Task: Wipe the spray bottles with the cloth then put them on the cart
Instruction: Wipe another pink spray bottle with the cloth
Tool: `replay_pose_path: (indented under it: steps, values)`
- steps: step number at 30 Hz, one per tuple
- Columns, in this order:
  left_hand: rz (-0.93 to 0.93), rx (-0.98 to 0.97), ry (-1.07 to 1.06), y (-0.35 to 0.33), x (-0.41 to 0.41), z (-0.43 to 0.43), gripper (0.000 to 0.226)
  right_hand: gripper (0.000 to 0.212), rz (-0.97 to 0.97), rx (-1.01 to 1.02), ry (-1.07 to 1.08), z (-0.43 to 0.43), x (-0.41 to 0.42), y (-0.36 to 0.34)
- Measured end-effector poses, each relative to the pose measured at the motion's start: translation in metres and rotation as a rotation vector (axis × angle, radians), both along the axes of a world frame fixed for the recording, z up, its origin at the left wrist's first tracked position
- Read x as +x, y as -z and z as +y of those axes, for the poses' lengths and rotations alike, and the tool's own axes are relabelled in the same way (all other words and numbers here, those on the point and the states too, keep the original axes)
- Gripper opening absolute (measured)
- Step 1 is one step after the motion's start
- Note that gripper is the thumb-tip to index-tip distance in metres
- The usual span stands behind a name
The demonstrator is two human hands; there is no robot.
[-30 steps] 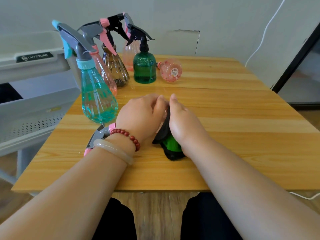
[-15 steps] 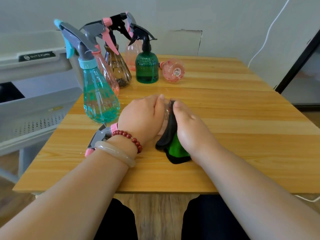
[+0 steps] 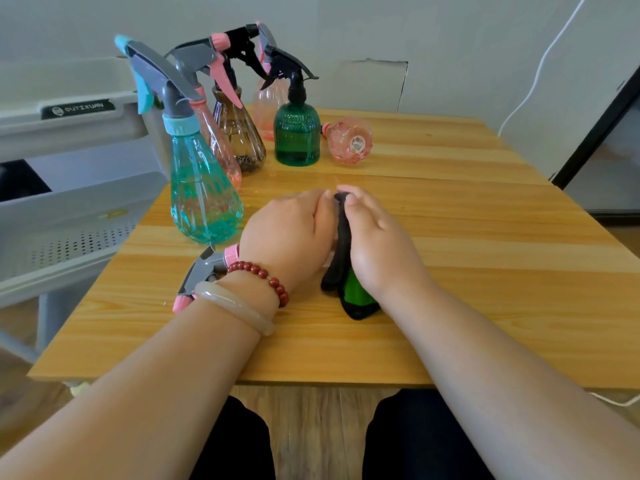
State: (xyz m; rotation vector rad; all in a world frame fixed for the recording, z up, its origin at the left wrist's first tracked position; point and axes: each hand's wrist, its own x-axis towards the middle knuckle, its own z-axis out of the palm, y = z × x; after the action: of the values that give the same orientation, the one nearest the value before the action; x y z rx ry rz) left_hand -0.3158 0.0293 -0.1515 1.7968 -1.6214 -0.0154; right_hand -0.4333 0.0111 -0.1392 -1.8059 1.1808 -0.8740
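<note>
Spray bottle (image 3: 204,271) lies on the worktop (image 3: 485,237), left hand (image 3: 287,233) fingers curled round it, apparently steadying it; right hand (image 3: 377,244) fingers clasp the cloth (image 3: 356,296) against it.

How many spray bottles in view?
7. Standing back-left: teal, slim pink, brown, rear pink, green. Pink one lying beside green. Held one under left hand. Others could be hidden.

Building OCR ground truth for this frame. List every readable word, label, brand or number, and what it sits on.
"OUTIXUAN": white letters on a black label on the top rim of the grey cart, with a small round logo to its left.
Sticker on the base of the pink bottle lying on its side: printed, too small to read.
Yellowish mark on the cart's lower tier: blurred, unreadable.
Raised pattern on the green bottle: cannot tell if it is text.
</note>
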Motion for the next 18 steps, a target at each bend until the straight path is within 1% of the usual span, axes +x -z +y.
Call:
replay_pose_path:
  steps: [3, 5, 6, 8, 10, 11, 12, 14, 15, 16, 18]
  values:
    - [-0.018, -0.022, -0.004, 0.001, -0.001, 0.002, 0.037, 0.043, 0.034, 0.113, 0.043, -0.012, 0.002, -0.002]
    - [-0.017, -0.036, -0.012, 0.001, -0.002, 0.002, 0.043, 0.046, 0.134, 0.164, 0.045, -0.019, 0.002, -0.006]
    - [-0.015, -0.031, -0.012, 0.001, -0.002, 0.002, 0.045, 0.047, 0.191, 0.161, 0.036, -0.02, 0.001, -0.006]
    - [0.009, 0.004, -0.01, -0.001, -0.001, 0.002, 0.039, 0.047, 0.297, 0.123, 0.019, -0.021, -0.002, -0.005]
    - [0.029, 0.03, -0.02, -0.003, -0.001, 0.002, 0.039, 0.047, 0.354, 0.065, 0.021, -0.018, -0.006, -0.003]
    - [0.033, 0.038, -0.028, -0.003, -0.001, 0.002, 0.04, 0.046, 0.332, 0.041, 0.033, -0.016, -0.008, -0.002]
    - [0.036, 0.043, -0.033, -0.003, -0.001, 0.001, 0.041, 0.046, 0.259, 0.04, 0.05, -0.014, -0.009, -0.002]
    - [0.037, 0.05, -0.028, -0.004, -0.001, 0.001, 0.038, 0.042, 0.052, 0.107, 0.086, -0.008, -0.006, -0.003]
    - [0.034, 0.055, -0.023, -0.004, -0.001, 0.001, 0.036, 0.042, -0.019, 0.144, 0.093, -0.005, -0.004, -0.003]
    - [0.036, 0.059, -0.019, -0.005, -0.001, 0.002, 0.033, 0.043, -0.034, 0.167, 0.082, -0.002, -0.002, -0.003]
    - [0.04, 0.06, -0.017, -0.005, -0.002, 0.002, 0.033, 0.048, 0.051, 0.191, 0.031, 0.002, -0.003, -0.004]
